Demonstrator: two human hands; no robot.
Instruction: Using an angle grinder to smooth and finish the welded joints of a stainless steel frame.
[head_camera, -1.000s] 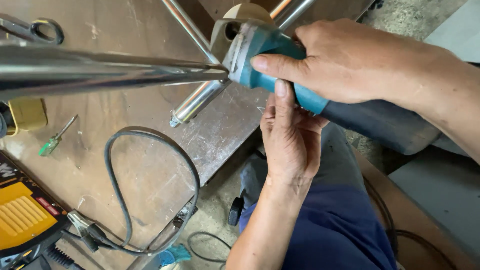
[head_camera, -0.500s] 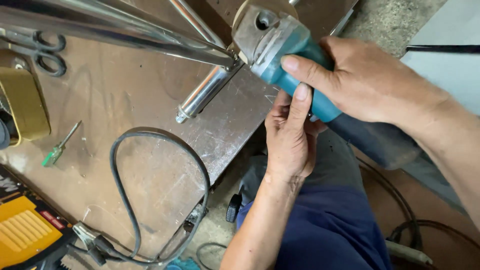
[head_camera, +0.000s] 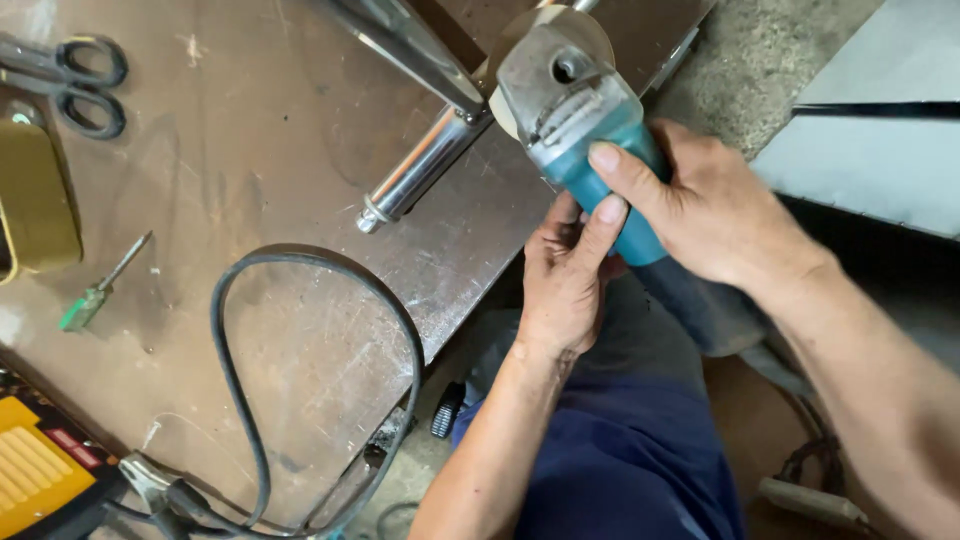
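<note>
Angle grinder (head_camera: 585, 130), teal body with grey metal head: held over the near edge of the tabletop (head_camera: 300, 200), disc end against the polished metal tubes. Right hand (head_camera: 700, 205): wrapped around the teal body from the right, thumb laid across the top, fingers closed on the grinder. Left hand (head_camera: 565, 275): under the grinder body from below, fingers (head_camera: 600, 225) curled up against its underside, touching the teal casing. Metal tube (head_camera: 425, 165), shiny, round, with a ringed end: lying slantwise on the tabletop, upper end beneath the grinder head. Second metal tube (head_camera: 410, 45), also polished: running from the top edge down to the grinder head, above the first. Black cable (head_camera: 235, 330): looped in a wide arc on the tabletop, near the front edge. Scissors (head_camera: 70, 85), black-handled: flat at the far left corner. Screwdriver (head_camera: 100, 290), green handle: lying left of the cable loop. Brass-coloured block (head_camera: 35, 205): at the left edge, below the scissors. Yellow case (head_camera: 40, 465): lower left corner, partly out of view. Dark blue trousers (head_camera: 640, 460): below both hands.
</note>
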